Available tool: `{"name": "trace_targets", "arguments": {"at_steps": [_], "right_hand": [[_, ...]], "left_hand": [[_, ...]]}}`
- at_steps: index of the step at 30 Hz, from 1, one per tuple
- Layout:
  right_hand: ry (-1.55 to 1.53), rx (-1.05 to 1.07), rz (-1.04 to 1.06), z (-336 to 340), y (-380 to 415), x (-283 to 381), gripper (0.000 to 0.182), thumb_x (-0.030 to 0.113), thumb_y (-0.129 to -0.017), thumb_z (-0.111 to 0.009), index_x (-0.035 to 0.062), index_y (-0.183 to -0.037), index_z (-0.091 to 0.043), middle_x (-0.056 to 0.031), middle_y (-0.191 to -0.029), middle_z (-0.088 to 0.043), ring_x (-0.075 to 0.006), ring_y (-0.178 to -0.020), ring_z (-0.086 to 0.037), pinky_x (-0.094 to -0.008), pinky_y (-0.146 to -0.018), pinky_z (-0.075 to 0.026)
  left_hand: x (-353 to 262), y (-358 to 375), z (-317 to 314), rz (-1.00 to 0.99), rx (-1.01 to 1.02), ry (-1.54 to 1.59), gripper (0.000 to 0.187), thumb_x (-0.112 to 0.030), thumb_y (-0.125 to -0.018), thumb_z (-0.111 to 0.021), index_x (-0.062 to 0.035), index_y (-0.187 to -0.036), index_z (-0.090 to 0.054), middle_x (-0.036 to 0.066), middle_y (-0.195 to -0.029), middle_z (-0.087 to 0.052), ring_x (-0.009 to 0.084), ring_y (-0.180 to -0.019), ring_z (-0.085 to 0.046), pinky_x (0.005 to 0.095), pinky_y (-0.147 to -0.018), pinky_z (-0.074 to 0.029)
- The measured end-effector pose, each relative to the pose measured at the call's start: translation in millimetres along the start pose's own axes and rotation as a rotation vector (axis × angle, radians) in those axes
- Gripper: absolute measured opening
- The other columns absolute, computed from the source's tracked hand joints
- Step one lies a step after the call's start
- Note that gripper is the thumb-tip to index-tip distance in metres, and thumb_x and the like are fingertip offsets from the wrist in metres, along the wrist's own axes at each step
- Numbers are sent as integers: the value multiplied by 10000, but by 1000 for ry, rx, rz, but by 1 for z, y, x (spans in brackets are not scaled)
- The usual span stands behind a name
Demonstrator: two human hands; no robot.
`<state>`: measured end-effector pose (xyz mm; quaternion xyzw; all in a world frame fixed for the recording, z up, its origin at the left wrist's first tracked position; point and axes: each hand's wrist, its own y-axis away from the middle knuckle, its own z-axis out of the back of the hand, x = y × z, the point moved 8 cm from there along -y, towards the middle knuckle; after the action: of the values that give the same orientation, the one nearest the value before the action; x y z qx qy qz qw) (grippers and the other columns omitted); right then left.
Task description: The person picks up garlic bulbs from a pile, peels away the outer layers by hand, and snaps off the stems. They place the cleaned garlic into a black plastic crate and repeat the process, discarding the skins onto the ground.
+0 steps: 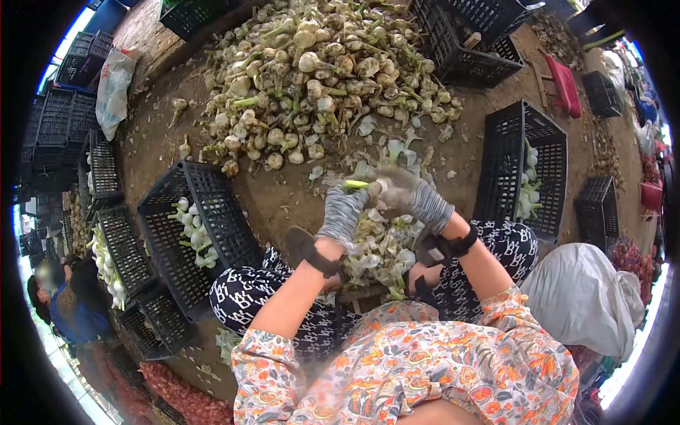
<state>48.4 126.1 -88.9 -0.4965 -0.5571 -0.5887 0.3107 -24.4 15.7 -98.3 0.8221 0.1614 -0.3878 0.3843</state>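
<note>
My left hand (343, 212), in a grey knitted glove, is closed around a garlic bulb with a cut green stem (355, 184). Close against it on the right is my gloved right hand (421, 198). Motion smears its fingers, so I cannot make out whether they grip anything. Loose peeled garlic skins (382, 244) lie on the ground below both hands, between my legs. Ahead of them rises a large heap of unpeeled garlic bulbs (312, 78) with roots and stems, some dirty.
A black crate (227, 205) with white garlic stands to my left, and another black crate (545, 163) holding garlic is on my right. More crates (460, 49) sit beyond the heap. A white sack (577, 297) lies at right. Another person (81, 308) is at far left.
</note>
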Motion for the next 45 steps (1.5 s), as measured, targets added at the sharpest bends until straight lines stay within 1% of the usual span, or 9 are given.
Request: {"name": "trace_targets", "arguments": {"at_steps": [4, 8, 12, 15, 17, 23, 38, 42, 45], "right_hand": [[-612, -105, -305, 23, 34, -1, 458, 139, -711, -639, 2, -1122, -489, -154, -1073, -553, -218, -917, -586, -304, -766, -520], [-1109, -620, 181, 144, 75, -24, 392, 139, -732, -615, 12, -1090, -516, -85, -894, -592, -175, -709, -568, -257, -632, -500], [-1698, 54, 858, 161, 85, 34, 412, 159, -736, -638, 37, -1106, -502, -63, -991, -551, -166, -817, -541, -299, -755, -477], [-1706, 325, 566, 115, 4, 50, 398, 173, -767, -626, 41, -1120, -500, -74, -1032, -552, -160, -829, -544, -307, -733, -488], [-774, -459, 155, 115, -57, 15, 356, 182, -792, -609, 50, -1110, -520, -59, -1014, -573, -165, -810, -553, -304, -702, -482], [870, -672, 21, 61, -239, 58, 578, 373, -729, -663, 81, -1198, -493, -205, -1089, -574, -336, -968, -562, -375, -822, -442], [88, -182, 113, 11, -110, 85, 328, 233, -815, -602, -30, -1011, -585, -59, -824, -627, -104, -602, -581, -253, -513, -501], [-153, -246, 13, 2, -56, 105, 447, 301, -771, -653, -47, -1032, -549, -54, -809, -607, -101, -622, -577, -255, -543, -511], [458, -128, 157, 0, -42, 108, 459, 337, -765, -664, -42, -991, -534, -69, -764, -595, -117, -670, -542, -275, -606, -482]], "left_hand": [[-34, 11, -6, -13, -91, 36, 208, -91, -807, -622, -52, -1011, -612, 5, -793, -617, 88, -637, -579, 209, -563, -489], [-23, 7, 6, -9, -120, 80, 182, -88, -817, -609, -63, -998, -615, -5, -769, -606, 89, -618, -573, 211, -551, -490], [-8, 16, 1, 93, -89, 96, 270, -81, -819, -603, -53, -1085, -566, 22, -911, -598, 102, -689, -583, 220, -570, -496], [-9, 18, 4, 123, -89, 51, 323, -77, -822, -594, -45, -1137, -531, 37, -978, -590, 117, -742, -589, 232, -591, -502], [-21, 18, 8, 113, -103, 20, 335, -80, -834, -575, -36, -1160, -513, 48, -1007, -583, 125, -747, -592, 236, -606, -507], [-33, 1, 48, -81, -299, 99, 361, -102, -840, -575, -56, -1185, -481, 45, -1009, -574, 102, -666, -589, 235, -511, -496], [-96, 8, 44, -717, -332, -553, 814, -38, -664, -739, -49, -1341, -286, 103, -1325, -365, 204, -1185, -391, 289, -969, -370], [-77, 5, 5, -516, 80, -3, 688, -74, -697, -730, -33, -1281, -370, 94, -1225, -453, 190, -1097, -473, 301, -933, -410], [-78, 16, -12, -490, 146, -15, 705, -77, -691, -737, -35, -1287, -364, 84, -1207, -466, 179, -1080, -484, 294, -913, -430]]}}
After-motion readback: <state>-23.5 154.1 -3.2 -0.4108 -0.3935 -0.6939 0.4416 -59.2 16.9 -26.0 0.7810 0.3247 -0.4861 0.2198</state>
